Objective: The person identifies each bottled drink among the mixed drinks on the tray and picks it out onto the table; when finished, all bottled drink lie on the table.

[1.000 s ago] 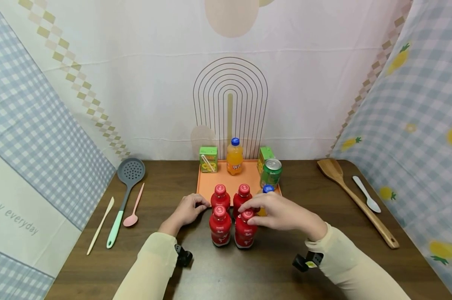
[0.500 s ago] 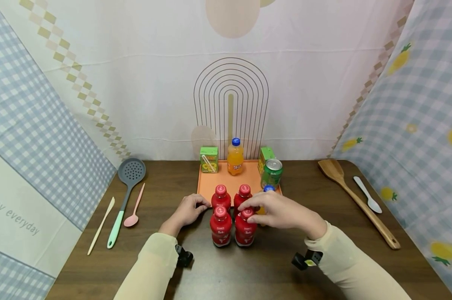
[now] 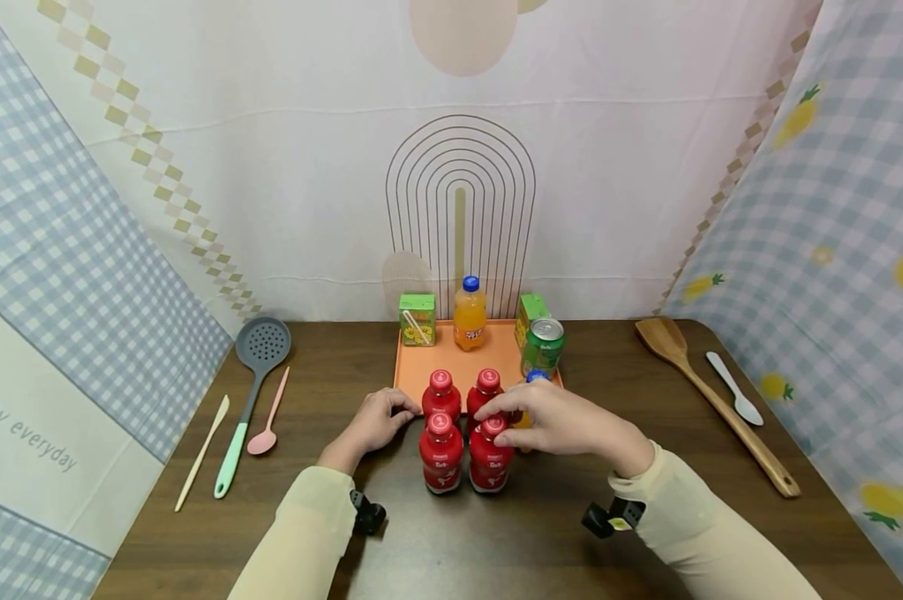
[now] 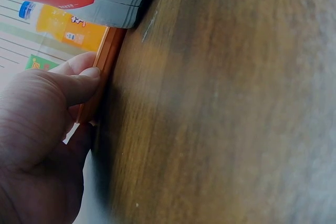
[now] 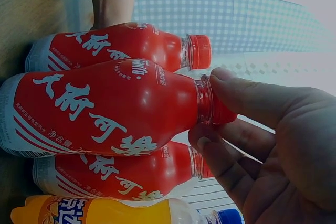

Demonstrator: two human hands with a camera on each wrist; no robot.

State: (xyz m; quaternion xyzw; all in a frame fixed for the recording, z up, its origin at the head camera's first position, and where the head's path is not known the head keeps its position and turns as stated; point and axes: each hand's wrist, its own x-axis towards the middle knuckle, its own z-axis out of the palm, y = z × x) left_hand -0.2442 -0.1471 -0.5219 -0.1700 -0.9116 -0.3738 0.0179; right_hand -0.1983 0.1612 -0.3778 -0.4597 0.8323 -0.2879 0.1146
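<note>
My right hand (image 3: 564, 421) pinches the red cap of the front right red soda bottle (image 3: 490, 468). In the right wrist view, thumb and fingers close round the cap of that upright bottle (image 5: 121, 108), with its white lettering facing the camera. Another red bottle (image 3: 441, 467) stands to its left, and two more rise just behind them at the tray's front edge. At the front left corner of the orange tray (image 3: 414, 372), my left hand (image 3: 372, 421) grips the rim. The left wrist view has the thumb against that tray rim (image 4: 109, 56).
On the tray stand an orange soda bottle (image 3: 470, 317), juice boxes (image 3: 417, 321) and a green can (image 3: 542, 350). Another orange bottle (image 5: 121, 211) is beside the red ones. A skimmer (image 3: 262, 343) and spoon (image 3: 264, 437) lie left, a wooden spatula (image 3: 699, 387) right.
</note>
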